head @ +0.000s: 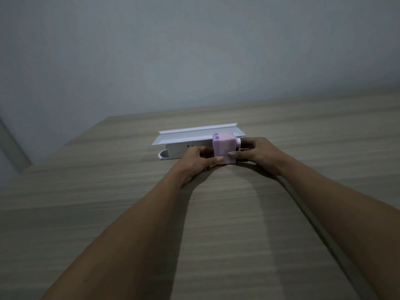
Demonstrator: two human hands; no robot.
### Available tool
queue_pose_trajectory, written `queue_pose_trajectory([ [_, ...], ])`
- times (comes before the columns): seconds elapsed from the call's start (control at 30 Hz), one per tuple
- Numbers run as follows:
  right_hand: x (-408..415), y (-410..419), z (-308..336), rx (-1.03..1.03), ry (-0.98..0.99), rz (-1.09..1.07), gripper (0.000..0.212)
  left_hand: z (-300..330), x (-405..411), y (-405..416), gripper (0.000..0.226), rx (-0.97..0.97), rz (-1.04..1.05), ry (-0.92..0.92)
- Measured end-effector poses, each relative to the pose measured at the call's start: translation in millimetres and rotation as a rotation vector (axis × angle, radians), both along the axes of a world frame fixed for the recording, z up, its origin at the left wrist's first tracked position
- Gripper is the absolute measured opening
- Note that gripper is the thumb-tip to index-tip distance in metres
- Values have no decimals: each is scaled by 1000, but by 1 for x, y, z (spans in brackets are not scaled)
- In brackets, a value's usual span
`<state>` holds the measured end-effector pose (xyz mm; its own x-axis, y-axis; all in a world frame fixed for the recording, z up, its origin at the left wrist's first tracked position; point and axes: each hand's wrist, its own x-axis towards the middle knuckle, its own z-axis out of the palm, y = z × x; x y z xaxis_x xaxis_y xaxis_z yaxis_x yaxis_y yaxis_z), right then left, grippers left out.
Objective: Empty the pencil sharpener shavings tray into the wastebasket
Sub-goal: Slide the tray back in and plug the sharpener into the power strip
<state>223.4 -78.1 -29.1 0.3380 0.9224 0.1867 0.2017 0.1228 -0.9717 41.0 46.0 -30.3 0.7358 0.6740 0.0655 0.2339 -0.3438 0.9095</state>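
**Pink sharpener gripped from both sides**

Pale pink plastic is what catches the eye: the pencil sharpener (224, 149) stands upright on the wood-grain surface (108, 213), a small boxy block with two little studs on its top. The left hand (195, 162) closes on the sharpener's left side, thumb laid along its lower front edge, fingers curled round the far side. The right hand (258, 153) clasps the sharpener's right side, thumb tip pressed flat on the front face, fingers wrapped behind where a white part (238, 141) sticks out. Both hands are grasping the sharpener; whether the shavings tray has slid out at all I cannot tell, since the fingers cover its lower edge.

Just behind and to the left of the sharpener lies a white box (177, 150) on its side, with a rounded opening at its left end. A shallow white tray (190, 135) rests tilted on top of the box, reaching past the sharpener's back edge. Behind the sharpener, beyond the surface's far edge, rises a plain grey wall (194, 50). Both bare forearms stretch across the surface toward the sharpener.
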Motion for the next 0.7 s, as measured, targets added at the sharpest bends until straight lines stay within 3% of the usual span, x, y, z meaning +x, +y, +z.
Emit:
queue_pose_trajectory([
  [0.3, -13, -16, 14, -68, -154, -114, 42, 11, -8, -8, 47, -78, 20, 22],
  [0.4, -25, -36, 25, -70, -182, -229, 55, 18, -25, -22, 66, -101, 66, 16],
  [0.5, -38, -57, 37, -54, -203, -295, 74, 28, -46, -42, 64, -2, 168, -42],
  [0.7, -84, -104, 46, -99, -372, -367, 58, 34, -93, -86, 60, 300, 277, 20],
])
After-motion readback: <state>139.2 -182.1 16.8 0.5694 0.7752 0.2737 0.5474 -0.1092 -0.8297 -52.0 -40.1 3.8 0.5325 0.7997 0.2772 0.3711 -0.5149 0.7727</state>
